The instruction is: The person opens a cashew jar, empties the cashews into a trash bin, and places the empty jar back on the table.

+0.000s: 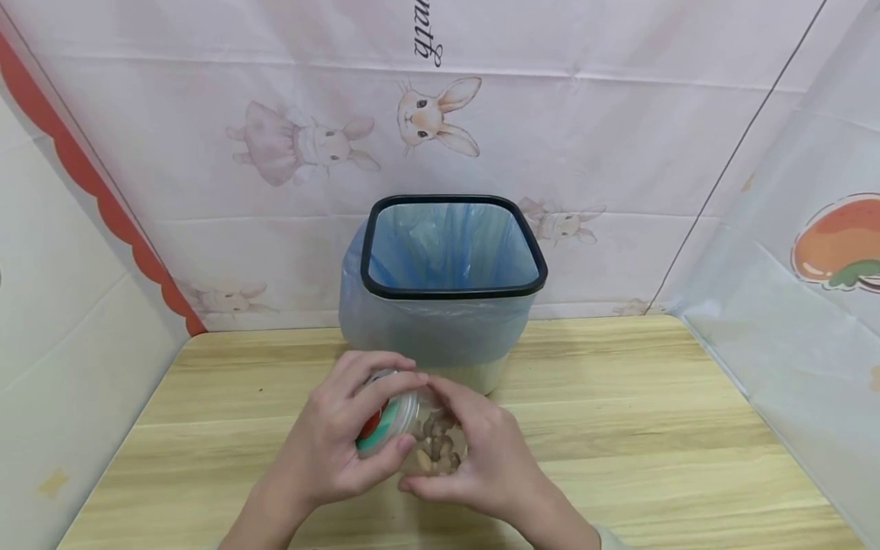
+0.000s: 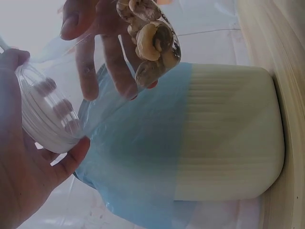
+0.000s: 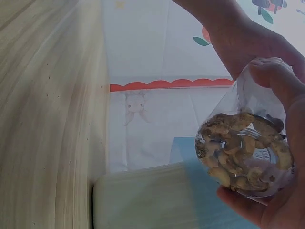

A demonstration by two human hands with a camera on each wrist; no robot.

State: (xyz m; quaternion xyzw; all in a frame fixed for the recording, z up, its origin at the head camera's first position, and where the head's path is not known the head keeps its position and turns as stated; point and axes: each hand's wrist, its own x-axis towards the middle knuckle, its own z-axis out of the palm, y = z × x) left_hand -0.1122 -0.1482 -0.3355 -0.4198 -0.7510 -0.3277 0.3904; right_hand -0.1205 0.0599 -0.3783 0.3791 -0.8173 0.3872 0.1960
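Here's the clear jar (image 1: 440, 431), tipped over the wooden table (image 1: 639, 428) just before the bin (image 1: 454, 293), cashews (image 3: 233, 152) gathered at its base! The right hand (image 1: 484, 451) grips its body; the left hand (image 1: 340, 428) clasps the lid (image 1: 407, 416). Behind, a blue liner (image 1: 440, 244) drapes the bin's black-rimmed mouth.

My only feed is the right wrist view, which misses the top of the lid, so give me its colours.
Observer: The head view shows teal and red on the lid, visible between the thumb and fingers of the left hand.
Operator: Now describe the rim of the bin.
Observer: In the head view it is black, with rounded corners.
Operator: Report on the inside walls.
Observer: The head view shows blue liner covering them.
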